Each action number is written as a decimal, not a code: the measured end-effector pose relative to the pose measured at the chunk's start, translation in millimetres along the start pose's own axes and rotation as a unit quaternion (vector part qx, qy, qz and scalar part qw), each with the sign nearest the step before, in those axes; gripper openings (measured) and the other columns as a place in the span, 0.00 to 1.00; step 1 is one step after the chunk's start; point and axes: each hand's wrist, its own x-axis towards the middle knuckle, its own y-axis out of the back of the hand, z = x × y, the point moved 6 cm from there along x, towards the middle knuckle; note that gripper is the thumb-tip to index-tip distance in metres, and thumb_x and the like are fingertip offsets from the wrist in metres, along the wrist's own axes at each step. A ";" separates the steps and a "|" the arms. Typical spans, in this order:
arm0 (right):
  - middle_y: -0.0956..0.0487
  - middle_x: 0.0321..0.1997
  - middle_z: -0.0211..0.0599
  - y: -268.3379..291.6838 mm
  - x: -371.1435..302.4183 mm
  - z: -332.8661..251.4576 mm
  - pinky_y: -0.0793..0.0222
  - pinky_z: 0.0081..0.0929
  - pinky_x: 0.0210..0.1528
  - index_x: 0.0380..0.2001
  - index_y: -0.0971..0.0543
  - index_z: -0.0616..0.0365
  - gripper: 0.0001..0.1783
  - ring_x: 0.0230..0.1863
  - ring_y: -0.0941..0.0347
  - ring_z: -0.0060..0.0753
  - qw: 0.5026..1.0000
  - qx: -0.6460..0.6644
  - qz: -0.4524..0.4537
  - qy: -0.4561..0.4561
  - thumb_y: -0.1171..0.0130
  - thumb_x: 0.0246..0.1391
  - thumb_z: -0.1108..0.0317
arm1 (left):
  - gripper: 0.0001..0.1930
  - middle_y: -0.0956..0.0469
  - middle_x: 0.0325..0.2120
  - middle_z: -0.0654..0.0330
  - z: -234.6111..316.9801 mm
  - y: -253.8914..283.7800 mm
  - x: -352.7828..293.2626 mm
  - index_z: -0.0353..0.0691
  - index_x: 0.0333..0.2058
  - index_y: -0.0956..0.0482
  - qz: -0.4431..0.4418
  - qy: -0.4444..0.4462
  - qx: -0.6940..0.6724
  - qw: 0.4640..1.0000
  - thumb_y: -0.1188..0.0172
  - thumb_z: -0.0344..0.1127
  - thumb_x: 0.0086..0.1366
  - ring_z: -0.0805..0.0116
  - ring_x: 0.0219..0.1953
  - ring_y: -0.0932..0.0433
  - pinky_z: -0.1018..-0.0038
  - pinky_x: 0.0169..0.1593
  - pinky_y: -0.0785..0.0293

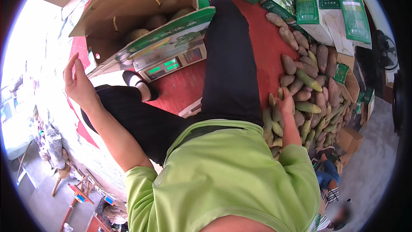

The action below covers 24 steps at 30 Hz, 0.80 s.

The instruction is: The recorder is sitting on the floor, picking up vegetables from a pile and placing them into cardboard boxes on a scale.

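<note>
Since the carton (171, 38) sits on the scale (169, 67) at 11 o'clock, probably for weighing, left hand (80, 82) hangs empty, right hand (286, 104) meets the root pile (308, 107) at 3, can't tell its grip.

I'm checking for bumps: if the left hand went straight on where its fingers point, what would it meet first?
The left hand would likely meet the open carton first, at the left edge of its brown cardboard. Depth is unclear, though, so it might pass above.
</note>
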 end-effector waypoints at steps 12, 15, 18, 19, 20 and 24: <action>0.28 0.56 0.37 269.5 -36.9 -350.1 0.36 0.26 0.59 0.57 0.30 0.59 0.30 0.55 0.31 0.29 0.756 0.421 0.264 0.426 0.38 0.48 0.81 | 0.07 0.21 0.38 0.61 -2.1 3.2 -0.1 0.39 0.39 0.18 -0.020 -0.047 0.014 0.999 0.42 0.28 0.64 0.72 0.42 0.23 0.76 0.45 0.26; 0.26 0.53 0.36 286.5 -60.1 -411.9 0.34 0.26 0.56 0.52 0.26 0.57 0.24 0.53 0.30 0.28 0.667 0.472 0.256 0.517 0.37 0.49 0.76 | 0.07 0.21 0.38 0.61 -1.9 0.9 1.3 0.39 0.39 0.18 -0.023 -0.049 0.011 0.998 0.42 0.28 0.64 0.72 0.42 0.24 0.75 0.45 0.26; 0.26 0.51 0.35 276.3 -77.5 -471.6 0.35 0.24 0.54 0.54 0.28 0.60 0.25 0.50 0.30 0.26 0.595 0.529 0.199 0.571 0.37 0.51 0.75 | 0.07 0.21 0.38 0.61 -3.4 1.0 1.5 0.39 0.39 0.18 -0.023 -0.051 0.006 0.998 0.42 0.28 0.64 0.72 0.42 0.24 0.75 0.45 0.26; 0.27 0.50 0.32 268.2 -85.2 -496.3 0.34 0.18 0.49 0.52 0.27 0.59 0.22 0.46 0.30 0.19 0.579 0.533 0.189 0.587 0.38 0.53 0.73 | 0.07 0.21 0.38 0.61 -4.5 1.4 1.4 0.39 0.39 0.18 -0.022 -0.049 0.000 0.999 0.42 0.28 0.64 0.72 0.42 0.24 0.75 0.45 0.26; 0.28 0.53 0.33 251.2 -78.3 -513.2 0.34 0.19 0.51 0.54 0.29 0.60 0.25 0.48 0.30 0.20 0.587 0.532 0.133 0.596 0.37 0.53 0.72 | 0.07 0.22 0.38 0.62 -4.9 1.2 1.3 0.39 0.39 0.18 -0.023 -0.047 -0.008 0.999 0.42 0.28 0.64 0.73 0.41 0.24 0.75 0.45 0.26; 0.25 0.51 0.36 198.4 -49.1 -537.4 0.34 0.32 0.56 0.52 0.26 0.58 0.23 0.52 0.29 0.29 0.712 0.381 0.096 0.582 0.36 0.51 0.72 | 0.07 0.22 0.38 0.62 -3.8 3.5 2.2 0.39 0.39 0.18 -0.023 -0.037 -0.012 0.999 0.42 0.28 0.64 0.74 0.41 0.24 0.76 0.45 0.26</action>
